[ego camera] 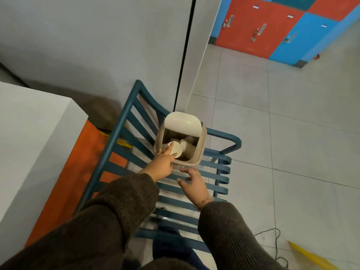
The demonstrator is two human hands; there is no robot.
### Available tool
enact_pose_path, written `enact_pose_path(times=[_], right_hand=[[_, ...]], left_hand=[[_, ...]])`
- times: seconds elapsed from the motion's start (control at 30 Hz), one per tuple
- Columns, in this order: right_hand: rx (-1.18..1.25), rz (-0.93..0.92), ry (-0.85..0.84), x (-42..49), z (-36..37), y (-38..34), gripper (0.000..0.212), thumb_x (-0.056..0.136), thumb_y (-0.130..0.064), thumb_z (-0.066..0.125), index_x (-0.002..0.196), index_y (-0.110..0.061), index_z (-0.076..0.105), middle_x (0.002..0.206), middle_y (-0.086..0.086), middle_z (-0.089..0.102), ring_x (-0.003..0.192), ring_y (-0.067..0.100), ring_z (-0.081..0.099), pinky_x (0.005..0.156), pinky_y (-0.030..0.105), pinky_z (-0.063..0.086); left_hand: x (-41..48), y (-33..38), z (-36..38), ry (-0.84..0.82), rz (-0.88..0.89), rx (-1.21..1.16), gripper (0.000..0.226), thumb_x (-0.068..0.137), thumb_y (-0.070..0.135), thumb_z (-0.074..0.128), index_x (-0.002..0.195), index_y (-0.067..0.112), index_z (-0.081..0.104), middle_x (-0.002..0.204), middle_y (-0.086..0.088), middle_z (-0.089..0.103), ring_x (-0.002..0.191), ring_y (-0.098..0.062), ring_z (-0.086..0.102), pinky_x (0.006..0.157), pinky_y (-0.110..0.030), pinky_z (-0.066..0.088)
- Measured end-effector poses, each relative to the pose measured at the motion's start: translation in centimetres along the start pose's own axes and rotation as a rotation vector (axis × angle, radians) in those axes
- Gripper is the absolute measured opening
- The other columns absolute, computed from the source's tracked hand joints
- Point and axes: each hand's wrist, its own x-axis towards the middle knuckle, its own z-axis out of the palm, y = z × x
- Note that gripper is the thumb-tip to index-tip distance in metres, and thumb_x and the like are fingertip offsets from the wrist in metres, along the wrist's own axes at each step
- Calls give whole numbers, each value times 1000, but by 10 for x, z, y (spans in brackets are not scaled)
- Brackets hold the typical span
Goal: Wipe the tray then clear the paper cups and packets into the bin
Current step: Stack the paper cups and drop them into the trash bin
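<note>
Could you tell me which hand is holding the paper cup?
The left hand: it grips the paper cup over the open bin, while the right hand hovers just in front of the bin, holding nothing.

The cup [176, 150] shows only one round end, its wall hidden behind the left hand [162, 165], and what lies in the bin [202, 145] is too shadowed to name. Both sleeves [109, 221] run off the edge at 6 o'clock and the table [29, 133] at 9. The labels on the lockers [263, 26] at 1 o'clock are too small to read.
</note>
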Motion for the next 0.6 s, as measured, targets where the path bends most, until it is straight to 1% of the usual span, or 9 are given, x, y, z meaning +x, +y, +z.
enact_pose_path(times=[0.1, 0.13, 0.2, 0.27, 0.33, 0.4, 0.47, 0.53, 0.6], right_hand=[[-13, -13, -27, -2, 3, -10, 33, 88, -24, 60, 120, -20, 53, 128, 0, 50, 114, 15, 49, 103, 34, 42], [-18, -23, -31, -3, 4, -13, 32, 88, -24, 59, 119, -21, 54, 128, 0, 51, 114, 15, 50, 104, 36, 42], [-23, -33, -44, -6, 4, -18, 30, 88, -24, 58, 118, -21, 56, 126, 0, 55, 110, 13, 53, 100, 34, 44], [-24, -64, -80, -11, 5, -29, 28, 90, -20, 55, 117, -18, 58, 120, -1, 59, 99, 10, 55, 89, 25, 45], [-10, -114, -93, -18, 6, -46, 24, 91, -15, 53, 114, -15, 60, 112, 0, 61, 96, 9, 54, 86, 23, 42], [4, -182, -87, -22, 10, -64, 22, 91, -15, 55, 111, -15, 62, 108, 1, 64, 97, 11, 57, 90, 25, 44], [-3, -267, -106, -28, 19, -89, 20, 91, -16, 55, 110, -16, 62, 104, -3, 63, 97, 10, 57, 89, 24, 44], [-4, -358, -131, -34, 36, -118, 17, 91, -14, 56, 105, -16, 63, 98, -7, 63, 92, 7, 58, 87, 19, 45], [5, -449, -182, -45, 56, -150, 14, 90, -12, 57, 102, -15, 64, 92, -8, 63, 83, 3, 59, 80, 9, 46]], left_hand=[[-3, 0, -5, 62, 8, -25, 54, 93, 8, 43, 143, 22, 33, 158, 4, 1, 145, -30, 1, 118, -49, 12], [-5, 1, -6, 83, 10, -58, 51, 93, 8, 43, 142, 21, 36, 158, 2, 9, 144, -29, 7, 118, -48, 15], [-15, 3, -7, 130, -3, -198, 45, 92, 10, 45, 136, 19, 44, 151, -4, 29, 139, -25, 27, 116, -42, 25], [-36, 3, -11, 194, -35, -360, 40, 92, 10, 46, 131, 18, 50, 141, -6, 44, 129, -22, 42, 111, -36, 34], [-64, -1, -20, 292, -58, -452, 37, 91, 9, 48, 127, 18, 54, 134, -4, 50, 123, -19, 48, 106, -33, 38], [-95, -7, -29, 386, -81, -542, 35, 91, 8, 48, 123, 20, 58, 127, -2, 55, 117, -16, 53, 103, -30, 41], [-132, -18, -38, 481, -106, -653, 33, 92, 8, 48, 117, 23, 62, 120, 2, 62, 112, -10, 56, 100, -24, 42], [-176, -30, -50, 599, -147, -715, 31, 91, 7, 49, 111, 25, 64, 111, 8, 65, 107, -3, 58, 96, -16, 41], [-218, -42, -64, 729, -188, -750, 27, 91, 9, 52, 108, 24, 66, 107, 10, 67, 104, -2, 60, 92, -7, 41]])
